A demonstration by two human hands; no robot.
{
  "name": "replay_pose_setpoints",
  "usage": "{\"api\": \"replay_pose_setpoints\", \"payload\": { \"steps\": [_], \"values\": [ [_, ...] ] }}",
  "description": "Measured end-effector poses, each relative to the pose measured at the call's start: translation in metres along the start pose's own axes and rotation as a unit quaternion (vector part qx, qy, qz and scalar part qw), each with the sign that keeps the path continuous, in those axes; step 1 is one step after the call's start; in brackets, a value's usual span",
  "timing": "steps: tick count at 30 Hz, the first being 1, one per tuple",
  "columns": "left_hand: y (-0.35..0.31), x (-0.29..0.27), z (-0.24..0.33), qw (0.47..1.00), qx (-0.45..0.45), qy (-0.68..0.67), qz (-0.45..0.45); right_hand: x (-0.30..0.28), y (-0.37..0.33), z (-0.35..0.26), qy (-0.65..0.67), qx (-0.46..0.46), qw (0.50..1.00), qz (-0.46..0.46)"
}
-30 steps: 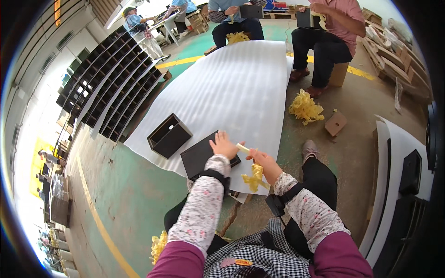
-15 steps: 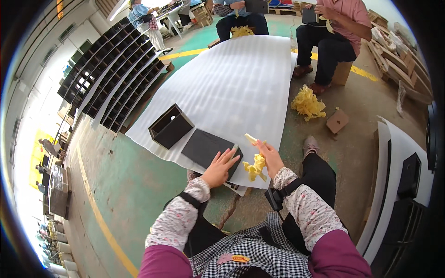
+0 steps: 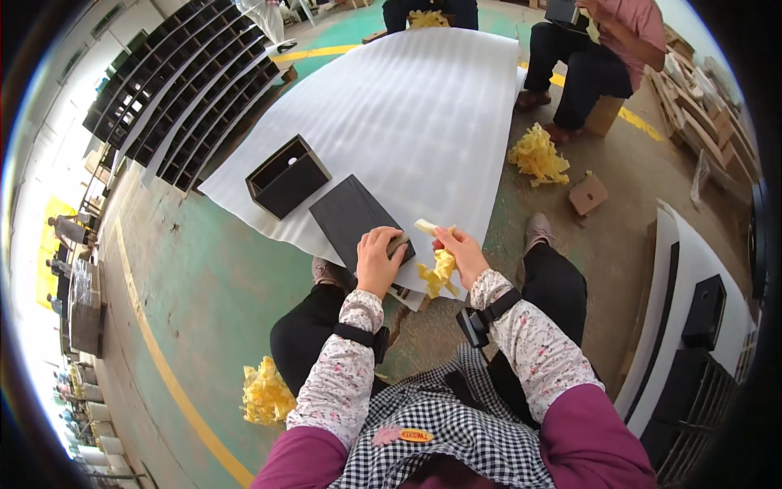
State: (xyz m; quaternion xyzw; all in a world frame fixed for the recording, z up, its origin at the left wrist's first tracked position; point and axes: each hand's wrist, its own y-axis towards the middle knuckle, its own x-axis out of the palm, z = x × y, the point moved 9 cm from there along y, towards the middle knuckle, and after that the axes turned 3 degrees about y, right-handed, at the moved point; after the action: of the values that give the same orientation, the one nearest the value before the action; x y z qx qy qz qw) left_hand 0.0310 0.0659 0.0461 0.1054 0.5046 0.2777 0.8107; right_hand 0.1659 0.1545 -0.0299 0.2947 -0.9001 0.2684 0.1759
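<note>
We find the left hand (image 3: 375, 265) gripping a small brownish piece (image 3: 397, 244) over the black box (image 3: 350, 213) on the white sheet (image 3: 399, 106); the right hand (image 3: 463, 258) pinches a pale strip (image 3: 424, 226) and yellow tangle (image 3: 439, 275), which, swung close, could snag the box.

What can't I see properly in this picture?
In the head view:
Olive thing: left fingers mostly cover it.
Pale strip and yellow strips: right fingers hide whether they join.
Open box: its near wall hides the bottom.
Pink-shirted person: head cut off by the top edge.
Far-left shapes: too small and blurred to name.
</note>
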Motion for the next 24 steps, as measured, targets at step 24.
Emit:
{"api": "replay_pose_setpoints", "payload": {
  "steps": [24],
  "values": [
    [0.006,0.010,0.003,0.999,-0.028,0.034,0.025,0.001,0.013,0.017,0.049,0.002,0.999,-0.014]
  ]
}}
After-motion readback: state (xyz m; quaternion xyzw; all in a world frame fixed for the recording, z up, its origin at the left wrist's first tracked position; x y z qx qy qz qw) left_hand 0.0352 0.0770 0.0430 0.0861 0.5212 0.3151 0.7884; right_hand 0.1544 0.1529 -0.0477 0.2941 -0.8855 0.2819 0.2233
